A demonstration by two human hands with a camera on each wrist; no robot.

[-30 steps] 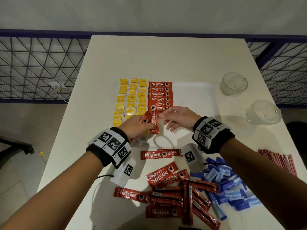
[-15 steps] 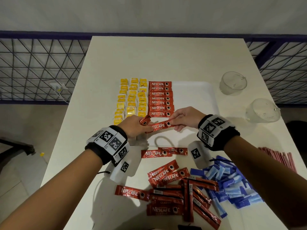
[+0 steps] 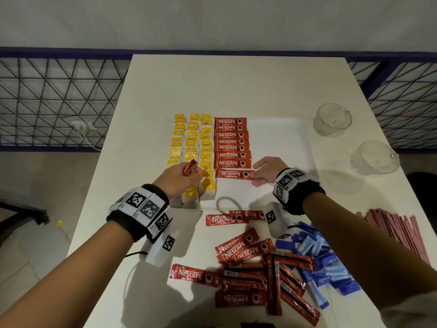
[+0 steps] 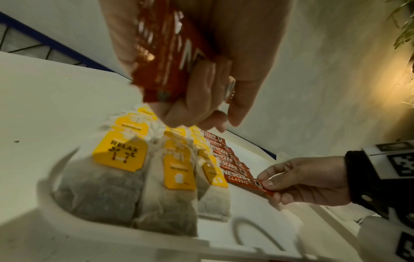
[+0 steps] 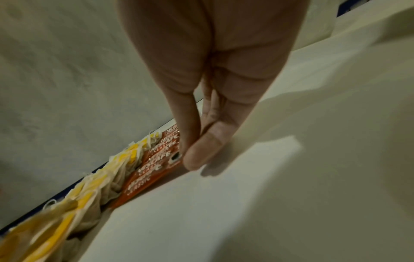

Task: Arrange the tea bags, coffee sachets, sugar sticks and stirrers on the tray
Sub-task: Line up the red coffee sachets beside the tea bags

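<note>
Left to right across the white table [image 3: 165, 91]: three columns of yellow-tagged paper tea bags [image 3: 191, 147] fill the left part of the white rectangular plastic tray [image 3: 283, 138]; over their near end hovers the left hand [image 3: 176, 182], fingers curled round one or more spare red foil coffee sachets [image 3: 190, 168], held upright and clear of the tray; the wrist view shows the pack [image 4: 165, 58] pressed into the palm, though how many it holds cannot be told.

Centre: a column of red coffee sachets [image 3: 230, 143], label up, lies just beside the tea bags; one second earlier the column ended one place short and both hands met over a sachet held on end at its near end; half a second earlier the sachet had turned crosswise, carried by the right hand alone; now that sachet [image 3: 234, 174] lies flat as the nearest of the column, a narrow gap from its neighbour.

Right: the right hand [image 3: 264, 171] pinches the sachet's right end between thumb and fingertips [image 4: 271, 183], not yet released; the tray's right part is bare.

Meaning: one more sachet is placed and the coffee column is nearly full length; the loose red sachets [image 3: 248, 275], blue paper sugar sticks [image 3: 324, 263] and pink-red thin stirrers [image 3: 397, 230] remain on the table nearer the person, so most of the arranging probably lies ahead.
</note>
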